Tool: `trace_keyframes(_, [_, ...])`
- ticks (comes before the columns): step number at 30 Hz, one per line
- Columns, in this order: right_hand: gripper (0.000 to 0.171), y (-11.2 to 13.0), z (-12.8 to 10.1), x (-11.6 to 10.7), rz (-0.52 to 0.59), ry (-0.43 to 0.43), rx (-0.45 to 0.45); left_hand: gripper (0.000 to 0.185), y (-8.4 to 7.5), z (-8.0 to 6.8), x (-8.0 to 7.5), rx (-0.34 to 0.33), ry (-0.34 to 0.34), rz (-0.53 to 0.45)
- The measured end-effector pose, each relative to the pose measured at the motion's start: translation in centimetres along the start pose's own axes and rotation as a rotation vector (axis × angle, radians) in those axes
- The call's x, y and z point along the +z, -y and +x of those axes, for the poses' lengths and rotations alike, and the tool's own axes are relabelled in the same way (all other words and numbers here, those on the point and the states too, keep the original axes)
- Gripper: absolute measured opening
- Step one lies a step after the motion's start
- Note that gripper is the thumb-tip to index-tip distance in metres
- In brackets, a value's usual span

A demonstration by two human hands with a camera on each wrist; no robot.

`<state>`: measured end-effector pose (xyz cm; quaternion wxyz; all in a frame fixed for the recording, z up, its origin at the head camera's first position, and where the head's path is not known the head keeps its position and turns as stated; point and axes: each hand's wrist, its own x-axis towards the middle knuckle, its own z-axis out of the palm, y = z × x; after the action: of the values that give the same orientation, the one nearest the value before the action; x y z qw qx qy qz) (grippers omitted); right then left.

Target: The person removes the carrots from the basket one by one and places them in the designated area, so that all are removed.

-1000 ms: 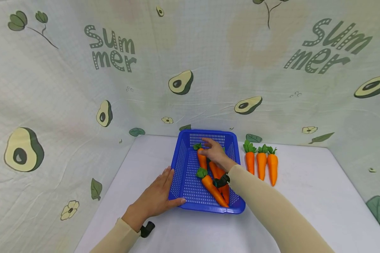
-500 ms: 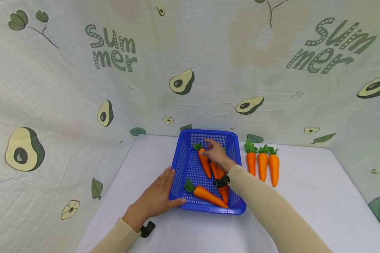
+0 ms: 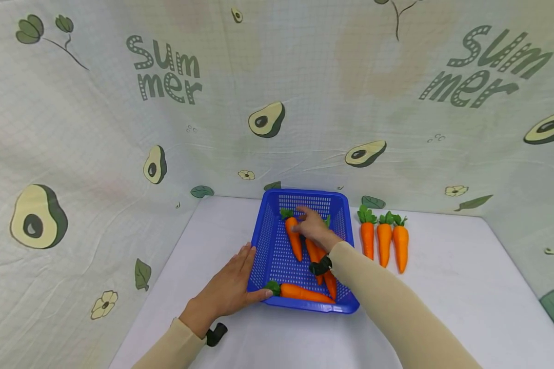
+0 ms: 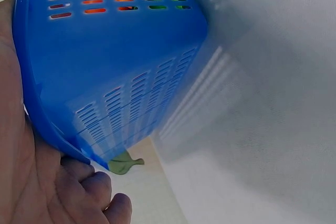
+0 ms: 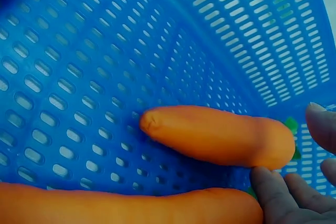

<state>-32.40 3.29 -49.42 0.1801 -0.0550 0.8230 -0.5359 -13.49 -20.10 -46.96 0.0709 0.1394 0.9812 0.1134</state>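
My left hand (image 3: 228, 284) rests against the near left corner of a blue perforated basket (image 3: 257, 233), its fingers straight along the outer wall and its thumb at the rim. Inside the basket, my right hand (image 3: 315, 226) reaches to the far half. One digit touches an orange carrot (image 5: 210, 135) near its leafy end in the right wrist view; nothing is gripped. Just below it lies a second carrot (image 5: 105, 205). Another carrot (image 3: 304, 293) lies along the basket's near wall, leaves to the left. More carrots (image 3: 331, 286) are partly hidden under my right wrist.
Three carrots stand in a row on the white table (image 3: 448, 287) right of the basket: a left one (image 3: 367, 238), a middle one (image 3: 384, 243) and a right one (image 3: 400, 246), leaves pointing away. A patterned cloth (image 3: 304, 77) hangs behind.
The nearest carrot has rolled toward the basket's near wall and swung round to lie along it. The far left carrot has shifted slightly. Both hands have stayed nearly in place.
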Motion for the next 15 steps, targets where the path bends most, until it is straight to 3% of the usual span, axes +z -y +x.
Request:
trace_keyframes(8, [0.077,0.1,-0.1,0.6,-0.060,0.031,-0.016,0.119,0.1,0.2,0.1,-0.006,0.005,-0.002])
trace_keyframes(15, [0.082,0.4,0.8,1.8,-0.231,0.058,-0.006,0.118,0.1,0.2,0.3,-0.001,0.002,-0.004])
